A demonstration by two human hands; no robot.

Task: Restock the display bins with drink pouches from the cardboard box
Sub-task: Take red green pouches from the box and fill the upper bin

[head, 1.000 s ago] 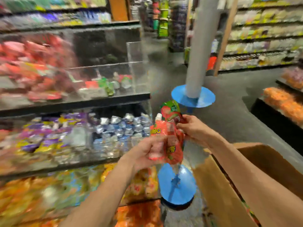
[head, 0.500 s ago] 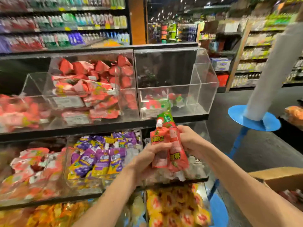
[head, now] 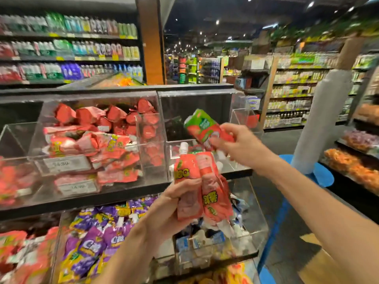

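Now the right hand (head: 235,144) pinched one green-topped pouch (head: 202,126) at the open mouth of the nearly bare clear bin (head: 244,119) at the right end of the upper shelf (head: 123,191). The left hand (head: 172,203) clenched the other red pouches (head: 205,181) upright just below, before that shelf's front edge. The pouch probably wanted laying flat toward the bin's back, let go only once past the front lip. Half a second before, both hands had gripped the bunch together; since then the right had pulled one free and raised it.
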